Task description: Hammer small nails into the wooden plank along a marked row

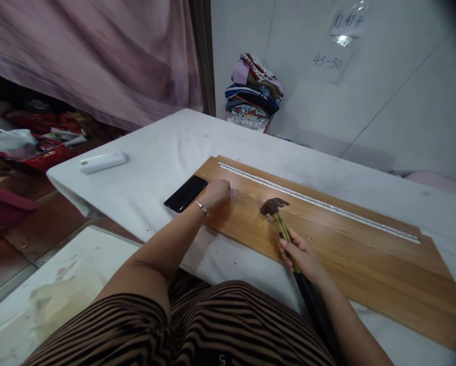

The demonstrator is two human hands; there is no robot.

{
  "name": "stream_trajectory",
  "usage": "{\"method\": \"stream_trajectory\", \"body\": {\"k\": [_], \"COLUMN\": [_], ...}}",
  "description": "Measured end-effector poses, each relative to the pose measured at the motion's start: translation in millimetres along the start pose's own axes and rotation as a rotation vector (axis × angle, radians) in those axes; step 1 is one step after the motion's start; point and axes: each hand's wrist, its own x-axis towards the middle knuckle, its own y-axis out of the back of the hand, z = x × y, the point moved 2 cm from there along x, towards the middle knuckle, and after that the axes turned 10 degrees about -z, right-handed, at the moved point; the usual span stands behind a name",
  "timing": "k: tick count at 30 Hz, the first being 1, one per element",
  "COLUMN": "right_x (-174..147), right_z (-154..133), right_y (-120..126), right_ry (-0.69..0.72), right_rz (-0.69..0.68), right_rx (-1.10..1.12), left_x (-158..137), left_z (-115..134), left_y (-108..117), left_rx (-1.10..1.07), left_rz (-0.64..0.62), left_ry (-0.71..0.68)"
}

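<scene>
My right hand [302, 254] is wrapped round the handle of a claw hammer [284, 229]. The rusty brown hammer head is low over the wooden board [365, 264], its claw pointing right; I cannot tell if it touches the wood. Toward the board's left end, my left hand [219, 193] is closed, with small thin shiny nails [232, 191] at its fingertips. Its fingers are partly hidden behind the hand. A few tiny dark marks dot the board beside my right hand. Close to my left wrist lies a black phone [186, 193], overlapping the board's left edge.
Two white measuring strips [319, 202] run along the board's far side. A white oblong object [103, 162] lies on the white-covered table [155, 147]. Folded clothes [254, 91] are stacked by the wall. A pale stained surface [71, 284] stands lower left, near a pink tub [6, 204].
</scene>
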Motion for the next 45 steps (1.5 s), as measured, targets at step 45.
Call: {"method": "stream_trajectory", "body": {"k": [45], "right_x": [1], "right_z": [2], "right_y": [-1], "right_ry": [0.024], "right_rz": [-0.005], "right_rx": [-0.007], "left_x": [-43], "left_z": [25], "left_y": [-29], "left_rx": [-0.103], "left_rz": [0.295], "left_ry": [-0.16]}}
